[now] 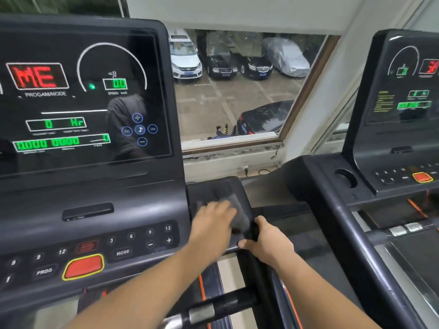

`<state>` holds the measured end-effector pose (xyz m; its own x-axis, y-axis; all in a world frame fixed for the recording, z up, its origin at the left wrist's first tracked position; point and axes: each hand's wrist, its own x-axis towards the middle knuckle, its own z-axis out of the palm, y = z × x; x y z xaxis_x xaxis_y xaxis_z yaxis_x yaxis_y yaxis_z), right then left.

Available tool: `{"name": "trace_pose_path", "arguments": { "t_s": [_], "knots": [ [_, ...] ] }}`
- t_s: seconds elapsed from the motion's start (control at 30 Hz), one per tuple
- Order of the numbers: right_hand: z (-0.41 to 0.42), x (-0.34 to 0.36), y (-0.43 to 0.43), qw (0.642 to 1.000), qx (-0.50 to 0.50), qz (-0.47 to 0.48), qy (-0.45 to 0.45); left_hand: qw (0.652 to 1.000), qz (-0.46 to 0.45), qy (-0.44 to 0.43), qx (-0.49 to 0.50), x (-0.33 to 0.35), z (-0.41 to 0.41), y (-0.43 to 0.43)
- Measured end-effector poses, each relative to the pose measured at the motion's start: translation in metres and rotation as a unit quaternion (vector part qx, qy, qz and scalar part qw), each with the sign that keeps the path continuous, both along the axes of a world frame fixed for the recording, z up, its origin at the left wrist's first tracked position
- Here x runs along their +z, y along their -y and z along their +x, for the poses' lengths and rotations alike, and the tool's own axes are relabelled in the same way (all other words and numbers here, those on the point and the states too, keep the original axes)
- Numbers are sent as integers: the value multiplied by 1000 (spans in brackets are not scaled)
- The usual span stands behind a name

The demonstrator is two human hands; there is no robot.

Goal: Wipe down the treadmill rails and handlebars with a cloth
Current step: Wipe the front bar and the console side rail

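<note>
A dark grey cloth (237, 210) lies blurred on the tray (209, 188) at the right end of the treadmill console (95, 200). My left hand (212, 222) lies on top of the cloth with its fingers spread flat over it. My right hand (267, 242) grips the black right side rail (253, 269) just below the tray, thumb up along the rail's top. A black handlebar with silver sensor bands (213, 309) crosses the bottom of the view under my left forearm.
The lit console screen (78, 98) fills the upper left, with a red stop button (83, 267) below it. A second treadmill (356, 198) stands close on the right, across a narrow gap. A window (237, 86) over parked cars is straight ahead.
</note>
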<state>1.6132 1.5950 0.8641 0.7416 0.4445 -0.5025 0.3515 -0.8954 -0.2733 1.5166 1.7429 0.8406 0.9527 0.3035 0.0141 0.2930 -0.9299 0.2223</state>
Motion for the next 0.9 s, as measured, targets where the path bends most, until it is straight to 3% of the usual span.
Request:
{"name": "trace_pose_path", "arguments": {
  "t_s": [0.07, 0.17, 0.27, 0.4, 0.5, 0.6, 0.7, 0.8, 0.9],
  "knots": [
    [0, 0, 1, 1000, 8, 1, 6, 996, -8, 26, -88, -2, -35, 17],
    [0, 3, 0, 1000, 4, 1, -1, 988, 33, 43, -146, -6, -48, -11],
    [-1, 6, -1, 1000, -4, -5, -14, 992, 96, 26, -78, -5, -27, -48],
    [-3, 5, -2, 1000, -5, -18, -11, 995, 86, 4, 48, -8, -25, -16],
    [-1, 7, -4, 999, 18, -36, 7, 994, 89, 23, -62, -9, -52, 16],
    [0, 13, -10, 997, 33, -69, 13, 988, 103, 19, -117, -2, -45, -19],
    [5, 17, -19, 995, 43, -92, 2, 991, 131, -13, -3, 10, -10, -64],
    [12, 13, -19, 995, 41, -87, -28, 989, 87, -19, 121, 8, 12, -41],
    [18, 10, -14, 997, 28, -44, -63, 999, 40, 6, -29, -2, -5, 7]
  ]
}}
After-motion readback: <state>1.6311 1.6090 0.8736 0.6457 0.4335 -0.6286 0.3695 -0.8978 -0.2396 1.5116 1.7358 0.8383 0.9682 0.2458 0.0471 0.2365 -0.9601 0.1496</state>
